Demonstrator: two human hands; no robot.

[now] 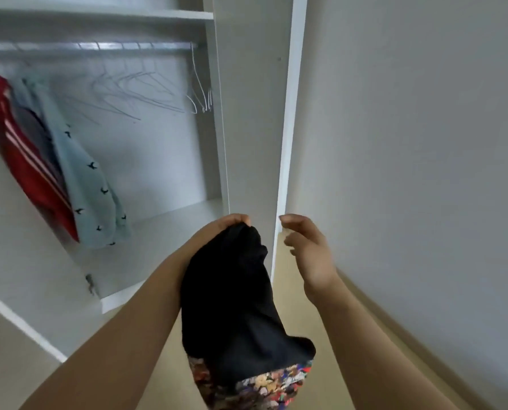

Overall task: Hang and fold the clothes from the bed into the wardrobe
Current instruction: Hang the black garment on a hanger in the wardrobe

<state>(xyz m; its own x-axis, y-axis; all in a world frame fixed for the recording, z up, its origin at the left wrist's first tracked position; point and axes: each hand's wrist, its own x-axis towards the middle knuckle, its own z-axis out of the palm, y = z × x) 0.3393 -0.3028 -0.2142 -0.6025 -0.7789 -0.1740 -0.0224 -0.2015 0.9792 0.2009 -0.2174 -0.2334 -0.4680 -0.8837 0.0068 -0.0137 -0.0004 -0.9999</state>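
1. Two hands raised before open wardrobe point(252, 113), apart from each other, not touching.
2. L hand point(217, 229): fingers curled over top of black garment point(235, 306), gripping it bunched up. Rest of cloth hanging down beside L forearm, in front of wardrobe's lower edge, above floor.
3. R hand point(309, 253): holding nothing, fingers loosely curled, palm turned toward garment. Index tip right at edge of white door panel point(288, 113) — touching or not, cannot tell.
4. Multicolour patterned fabric point(261, 386) just below black cloth at bottom of view. Same garment or separate piece, cannot tell.
5. Inside wardrobe: metal rail point(98, 46) under white shelf point(98, 14), w/ several bare wire hangers point(146, 87) spread along it toward R end, somewhat blurred.
6. At L end of rail, three hung items side by side: red garment w/ white stripes point(30, 170) outermost, dark grey garment point(36, 125) in the middle, light blue garment w/ small dark bird print point(87, 179) nearest the hangers.
7. Metal hinge point(90, 284) low on wardrobe's L side.
8. Beige floor point(365, 335) under both forearms — plain pale wall point(424, 143) at R.
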